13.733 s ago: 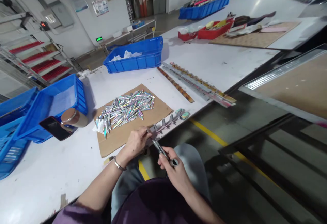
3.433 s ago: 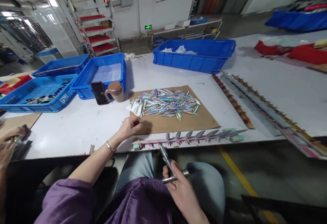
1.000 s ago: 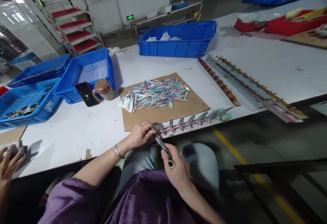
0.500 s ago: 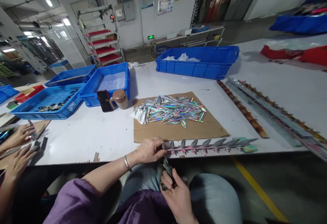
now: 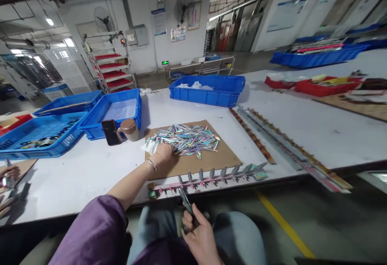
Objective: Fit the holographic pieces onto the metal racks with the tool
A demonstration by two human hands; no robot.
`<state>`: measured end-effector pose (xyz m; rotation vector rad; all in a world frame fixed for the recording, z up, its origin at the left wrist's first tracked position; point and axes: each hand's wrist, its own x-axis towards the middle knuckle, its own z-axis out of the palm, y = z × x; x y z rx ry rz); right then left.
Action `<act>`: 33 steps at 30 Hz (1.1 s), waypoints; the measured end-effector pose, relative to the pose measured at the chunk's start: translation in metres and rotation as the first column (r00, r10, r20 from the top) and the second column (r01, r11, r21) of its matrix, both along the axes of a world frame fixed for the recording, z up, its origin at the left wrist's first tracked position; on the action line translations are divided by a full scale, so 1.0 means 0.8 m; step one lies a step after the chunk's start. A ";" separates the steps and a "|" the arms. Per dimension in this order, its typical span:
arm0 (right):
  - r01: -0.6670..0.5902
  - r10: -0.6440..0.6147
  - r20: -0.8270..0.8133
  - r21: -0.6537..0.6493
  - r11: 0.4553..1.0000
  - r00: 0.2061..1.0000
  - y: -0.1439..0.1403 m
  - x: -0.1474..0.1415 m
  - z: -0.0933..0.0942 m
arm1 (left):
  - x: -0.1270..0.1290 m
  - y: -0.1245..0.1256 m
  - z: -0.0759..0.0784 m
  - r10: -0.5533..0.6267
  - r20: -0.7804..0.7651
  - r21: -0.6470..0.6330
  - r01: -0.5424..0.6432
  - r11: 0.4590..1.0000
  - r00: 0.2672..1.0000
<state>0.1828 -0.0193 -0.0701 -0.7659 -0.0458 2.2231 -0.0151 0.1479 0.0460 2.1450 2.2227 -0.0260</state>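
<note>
My left hand (image 5: 164, 152) reaches to the near left edge of a pile of shiny, slender lure bodies (image 5: 193, 138). Its fingers are bent down and bunched, and the tips are hidden. The pile lies on a brown cardboard sheet (image 5: 211, 163). Low in front of the table, my right hand (image 5: 198, 230) is wrapped around dark pliers (image 5: 185, 201), which point up and left. Between the hands and along the table edge runs a pinkish strip (image 5: 195, 185) with clips; several grey lure bodies (image 5: 212, 172) stand upright on it, towards its right part.
A phone (image 5: 111, 132) and a brown mug (image 5: 129, 129) stand left of the pile. Blue crates (image 5: 208, 97) sit behind and to the left. More long strips (image 5: 275, 136) lie at the right. Another person's hands (image 5: 7, 178) are at the far left.
My left hand has left the strip and moved up and left to the pile. The strip's left end now shows. My right hand still holds the pliers; the camera view has turned right.
</note>
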 end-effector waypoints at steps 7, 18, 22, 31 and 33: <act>-0.002 -0.077 0.254 0.299 0.954 0.964 -0.020 0.025 0.027 | -0.018 -0.047 0.002 0.009 0.099 0.042 -0.013 0.999 0.995; -0.064 -0.068 0.353 0.347 0.936 0.933 -0.027 -0.003 0.045 | -0.047 -0.150 0.015 -0.099 0.869 0.127 -0.024 0.992 0.485; -0.047 -0.043 0.312 0.276 0.960 0.949 -0.032 -0.008 0.053 | -0.039 -0.154 0.003 -0.241 0.885 0.214 0.111 0.970 0.398; -0.059 -0.038 0.340 0.270 0.961 0.940 -0.038 -0.007 0.055 | -0.031 -0.161 -0.018 -0.224 0.851 0.143 0.202 0.969 0.475; -0.099 -0.057 0.407 0.352 0.931 0.912 -0.040 -0.007 0.049 | -0.029 -0.160 -0.012 -0.258 0.819 0.158 0.230 0.960 0.512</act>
